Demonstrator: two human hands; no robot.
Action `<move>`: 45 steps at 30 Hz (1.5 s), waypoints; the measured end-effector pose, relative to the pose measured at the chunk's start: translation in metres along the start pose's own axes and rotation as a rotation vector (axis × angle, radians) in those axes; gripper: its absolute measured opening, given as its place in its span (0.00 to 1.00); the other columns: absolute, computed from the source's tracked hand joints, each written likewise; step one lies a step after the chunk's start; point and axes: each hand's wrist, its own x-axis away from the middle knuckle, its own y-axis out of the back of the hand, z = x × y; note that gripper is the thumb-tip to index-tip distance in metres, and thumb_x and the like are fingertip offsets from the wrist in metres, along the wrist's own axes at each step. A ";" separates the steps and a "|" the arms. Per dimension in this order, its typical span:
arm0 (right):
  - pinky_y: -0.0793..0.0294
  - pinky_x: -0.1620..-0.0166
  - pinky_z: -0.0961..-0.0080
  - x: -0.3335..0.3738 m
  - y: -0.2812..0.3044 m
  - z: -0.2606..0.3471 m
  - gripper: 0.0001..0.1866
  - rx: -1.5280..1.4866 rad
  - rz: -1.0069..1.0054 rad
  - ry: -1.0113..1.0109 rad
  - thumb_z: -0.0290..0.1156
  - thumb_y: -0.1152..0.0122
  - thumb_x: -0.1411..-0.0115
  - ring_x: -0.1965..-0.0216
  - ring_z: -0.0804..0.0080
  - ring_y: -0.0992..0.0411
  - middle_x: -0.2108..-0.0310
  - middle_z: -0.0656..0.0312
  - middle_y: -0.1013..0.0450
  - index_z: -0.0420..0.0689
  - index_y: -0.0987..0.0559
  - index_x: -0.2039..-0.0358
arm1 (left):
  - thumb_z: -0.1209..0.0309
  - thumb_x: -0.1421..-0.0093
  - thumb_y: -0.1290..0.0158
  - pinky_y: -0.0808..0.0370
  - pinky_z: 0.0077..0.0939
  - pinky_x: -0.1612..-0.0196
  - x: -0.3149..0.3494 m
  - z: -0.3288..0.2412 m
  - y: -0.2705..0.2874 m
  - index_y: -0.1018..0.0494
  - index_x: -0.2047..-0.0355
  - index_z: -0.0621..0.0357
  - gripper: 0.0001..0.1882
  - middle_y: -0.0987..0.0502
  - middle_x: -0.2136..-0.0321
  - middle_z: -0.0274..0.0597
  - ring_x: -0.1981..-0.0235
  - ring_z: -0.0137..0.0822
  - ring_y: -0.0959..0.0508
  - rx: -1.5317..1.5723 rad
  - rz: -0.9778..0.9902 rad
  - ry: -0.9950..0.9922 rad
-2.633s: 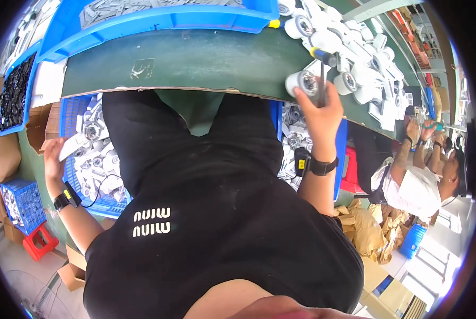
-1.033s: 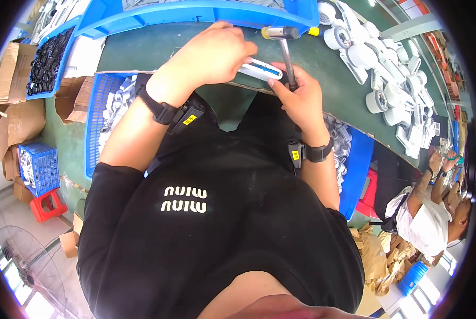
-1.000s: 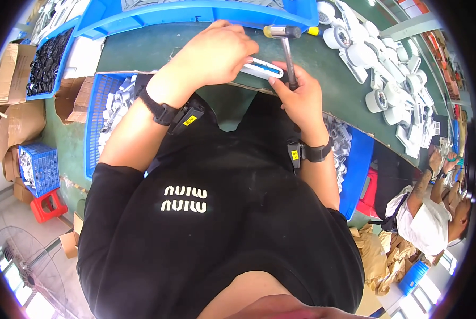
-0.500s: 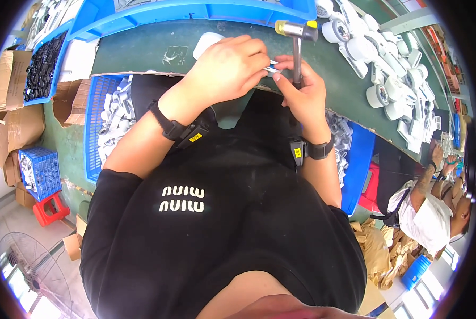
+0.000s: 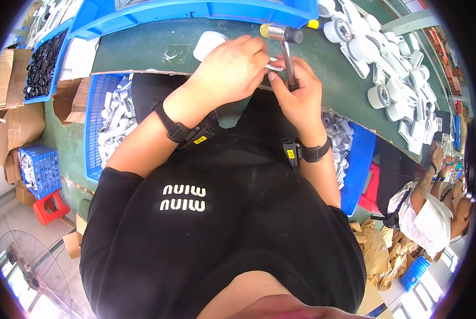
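While the left hand (image 5: 228,69) clasps one white part (image 5: 207,45) in bent fingers, I see the right hand (image 5: 300,94), fingers curled, holding one steel-shafted hammer (image 5: 282,34).

An assy workshop was indicated: white parts (image 5: 360,49) were heaped on a green worktop (image 5: 137,56), a blue crate (image 5: 93,133) was filled w/ similar pcs, & a mallet (image 5: 280,33) was held.

The hammer shaft (image 5: 287,57) is shiny metal; the half-hidden white housing (image 5: 208,45) seems smooth plastic.
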 end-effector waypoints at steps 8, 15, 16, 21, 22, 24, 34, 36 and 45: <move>0.21 0.64 0.69 0.000 -0.004 0.008 0.11 0.187 -0.035 0.153 0.23 0.28 0.40 0.66 0.61 0.19 0.57 0.54 0.19 0.38 0.15 0.56 | 0.75 0.43 0.35 0.17 0.42 0.51 0.002 0.001 -0.005 0.19 0.61 0.62 0.10 0.18 0.55 0.46 0.53 0.51 0.17 0.082 -0.094 0.024; 0.20 0.63 0.66 0.001 -0.004 0.012 0.12 0.168 -0.023 0.064 0.23 0.28 0.40 0.65 0.57 0.19 0.57 0.53 0.19 0.38 0.15 0.55 | 0.75 0.43 0.34 0.16 0.41 0.53 0.004 0.002 -0.003 0.18 0.60 0.59 0.10 0.18 0.58 0.44 0.53 0.49 0.17 0.090 -0.083 -0.012; 0.22 0.65 0.68 0.001 -0.005 0.010 0.12 0.168 -0.032 0.102 0.23 0.28 0.40 0.67 0.60 0.20 0.57 0.54 0.18 0.38 0.15 0.55 | 0.75 0.44 0.33 0.15 0.41 0.51 0.004 0.003 -0.003 0.17 0.58 0.59 0.12 0.17 0.56 0.45 0.51 0.50 0.17 0.085 -0.037 0.008; 0.29 0.71 0.76 0.001 0.000 0.009 0.13 0.121 0.000 0.058 0.23 0.26 0.40 0.73 0.75 0.26 0.57 0.60 0.18 0.39 0.14 0.54 | 0.76 0.43 0.36 0.17 0.41 0.54 0.003 0.004 -0.009 0.20 0.62 0.61 0.08 0.20 0.59 0.44 0.55 0.49 0.17 0.029 -0.056 -0.032; 0.31 0.72 0.77 0.001 0.002 0.005 0.13 0.082 0.007 0.017 0.23 0.26 0.40 0.74 0.79 0.29 0.58 0.62 0.18 0.39 0.14 0.54 | 0.76 0.43 0.37 0.17 0.42 0.57 0.002 0.004 -0.010 0.22 0.66 0.62 0.06 0.22 0.62 0.44 0.58 0.48 0.18 0.002 -0.066 -0.042; 0.34 0.73 0.79 0.001 0.004 0.002 0.13 0.044 0.014 -0.025 0.23 0.26 0.40 0.75 0.83 0.33 0.58 0.64 0.18 0.39 0.14 0.54 | 0.76 0.43 0.37 0.18 0.42 0.58 0.001 0.003 -0.010 0.22 0.65 0.62 0.06 0.23 0.62 0.45 0.58 0.49 0.18 0.034 -0.056 -0.016; 0.29 0.75 0.82 -0.001 0.013 0.007 0.09 -0.216 0.045 -0.170 0.19 0.33 0.33 0.76 0.86 0.28 0.51 0.65 0.20 0.39 0.14 0.53 | 0.76 0.40 0.37 0.19 0.46 0.57 -0.005 -0.005 0.003 0.23 0.59 0.62 0.09 0.22 0.58 0.47 0.57 0.54 0.18 0.131 0.061 0.102; 0.28 0.76 0.82 -0.001 0.014 0.007 0.09 -0.184 0.041 -0.167 0.19 0.34 0.32 0.75 0.86 0.27 0.50 0.64 0.20 0.39 0.14 0.53 | 0.76 0.40 0.37 0.18 0.46 0.57 -0.006 -0.004 0.001 0.23 0.59 0.62 0.10 0.22 0.57 0.47 0.57 0.54 0.18 0.122 0.056 0.081; 0.26 0.78 0.84 0.000 0.016 -0.001 0.15 -0.402 -0.073 -0.232 0.18 0.37 0.31 0.77 0.85 0.26 0.37 0.58 0.24 0.37 0.17 0.45 | 0.70 0.40 0.35 0.19 0.44 0.59 -0.049 -0.004 0.029 0.22 0.58 0.59 0.12 0.19 0.62 0.48 0.59 0.53 0.16 0.054 -0.008 0.002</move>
